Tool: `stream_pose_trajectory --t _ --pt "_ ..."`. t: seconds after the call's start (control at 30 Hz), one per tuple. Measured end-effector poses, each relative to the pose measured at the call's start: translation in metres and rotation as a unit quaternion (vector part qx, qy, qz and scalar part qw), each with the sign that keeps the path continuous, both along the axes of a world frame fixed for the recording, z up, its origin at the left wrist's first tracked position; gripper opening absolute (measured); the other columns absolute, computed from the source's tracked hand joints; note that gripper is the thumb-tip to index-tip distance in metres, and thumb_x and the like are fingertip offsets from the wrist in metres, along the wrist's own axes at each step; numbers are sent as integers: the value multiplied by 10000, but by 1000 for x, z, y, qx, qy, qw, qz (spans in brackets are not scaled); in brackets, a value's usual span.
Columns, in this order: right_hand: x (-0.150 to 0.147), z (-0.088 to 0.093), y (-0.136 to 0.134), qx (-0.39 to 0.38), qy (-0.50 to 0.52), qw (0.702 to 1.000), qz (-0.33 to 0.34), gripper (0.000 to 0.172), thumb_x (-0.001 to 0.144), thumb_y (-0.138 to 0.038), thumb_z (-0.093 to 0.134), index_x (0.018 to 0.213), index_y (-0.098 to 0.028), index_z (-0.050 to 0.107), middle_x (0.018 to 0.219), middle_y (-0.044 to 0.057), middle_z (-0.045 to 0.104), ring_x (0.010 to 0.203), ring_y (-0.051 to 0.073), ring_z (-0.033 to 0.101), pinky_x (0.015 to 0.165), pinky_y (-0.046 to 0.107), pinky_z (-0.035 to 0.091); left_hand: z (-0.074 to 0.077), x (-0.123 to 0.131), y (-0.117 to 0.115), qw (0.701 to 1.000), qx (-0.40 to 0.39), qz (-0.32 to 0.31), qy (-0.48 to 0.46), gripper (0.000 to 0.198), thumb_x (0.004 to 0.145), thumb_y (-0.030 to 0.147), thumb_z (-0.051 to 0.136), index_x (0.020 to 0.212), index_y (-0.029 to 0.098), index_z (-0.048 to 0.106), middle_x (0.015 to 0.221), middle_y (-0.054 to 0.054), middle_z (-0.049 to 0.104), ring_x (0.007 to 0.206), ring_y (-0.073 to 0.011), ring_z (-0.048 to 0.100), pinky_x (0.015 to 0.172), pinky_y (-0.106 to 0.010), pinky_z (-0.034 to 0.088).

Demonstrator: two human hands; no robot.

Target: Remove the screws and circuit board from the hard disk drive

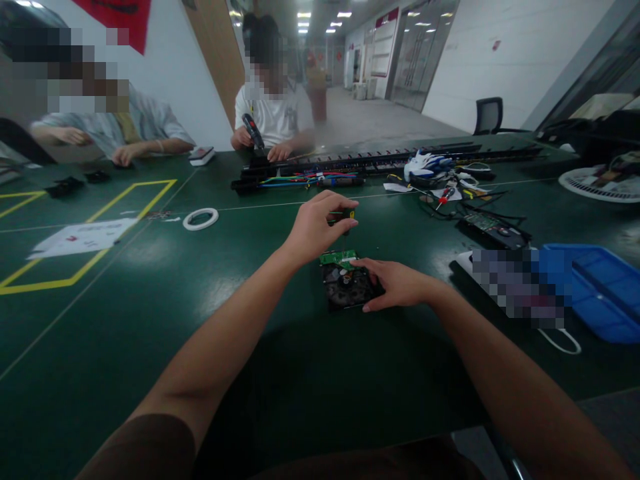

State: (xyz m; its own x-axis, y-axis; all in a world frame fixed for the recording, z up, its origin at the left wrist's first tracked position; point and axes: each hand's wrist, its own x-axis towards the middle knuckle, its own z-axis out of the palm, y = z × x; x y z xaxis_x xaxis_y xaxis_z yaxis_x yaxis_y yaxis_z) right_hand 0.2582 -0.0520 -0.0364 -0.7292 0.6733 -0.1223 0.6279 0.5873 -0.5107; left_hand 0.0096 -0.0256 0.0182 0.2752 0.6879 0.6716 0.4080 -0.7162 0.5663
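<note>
A bright room with white walls and a grey floor opens out behind a green desk (240, 320). Far left of the hands, paper (90, 237) lies across yellow tape (95, 267), and beyond it a person (150, 120) sits with both forearms at the desk. Nearer, left of the left hand, is a white ring (187, 223). Straight beyond that hand, another person (295, 110) holds a power tool (253, 131), with coloured wires (295, 179) on the near side.

The two hands are apart. The left hand (317, 223) pinches a screwdriver (352, 215) upright over the green board (335, 259) of a drive (345, 293); the tip is too small to make out. The drive lies flat on the desk, below the left hand and just left of the right hand (397, 283), whose thumb and fingers grip its right side.

Beyond the right hand are gloves (425, 165); right of it, a second drive (493, 230), then a blue tray (607, 287).
</note>
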Motion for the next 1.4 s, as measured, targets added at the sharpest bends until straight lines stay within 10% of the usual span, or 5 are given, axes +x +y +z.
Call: stream_pose_trajectory --t 1.07,1.4 --pt "0 1 1 -6 -18 1000 0 1115 715 -656 851 1624 -198 395 1068 93 701 929 305 666 861 433 494 -16 0 12 999 -38 19 19 303 935 199 716 1232 236 668 935 -8 743 716 -133 666 717 -287 573" --pt "-1 0 0 -6 -6 1000 -1 1109 709 -649 857 1616 -194 410 1077 97 704 913 298 668 855 416 481 -12 -5 10 998 3 31 49 379 922 128 702 1284 240 714 1119 -63 662 969 -182 645 795 -292 581"
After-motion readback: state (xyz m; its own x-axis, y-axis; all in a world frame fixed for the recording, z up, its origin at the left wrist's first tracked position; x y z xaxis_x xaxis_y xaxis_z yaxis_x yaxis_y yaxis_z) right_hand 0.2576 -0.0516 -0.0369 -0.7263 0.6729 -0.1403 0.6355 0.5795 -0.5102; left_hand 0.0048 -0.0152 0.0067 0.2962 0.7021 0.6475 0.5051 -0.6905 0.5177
